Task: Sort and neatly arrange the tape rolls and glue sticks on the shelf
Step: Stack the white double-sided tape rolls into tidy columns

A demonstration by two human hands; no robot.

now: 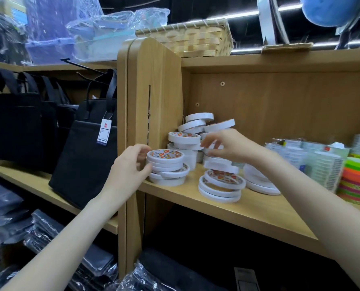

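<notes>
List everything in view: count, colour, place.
tape rolls: many, white, uneven stacks at shelf's left end
shelf: one, light wood
plastic-wrapped packs: several, clear, right of tape
neon stack: one, green, orange and pink, far right
tote bags: several, black, left unit
woven basket: one, tan, on top
left hand: grips the front-left stack
right hand: fingers on a middle stack

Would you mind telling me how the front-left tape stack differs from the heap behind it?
The front stack sits at the shelf edge with rolls mostly flat; the heap sits farther back, taller, with tilted rolls. The left hand grips the stack; the right hand reaches the heap. Both are white tape.
</notes>
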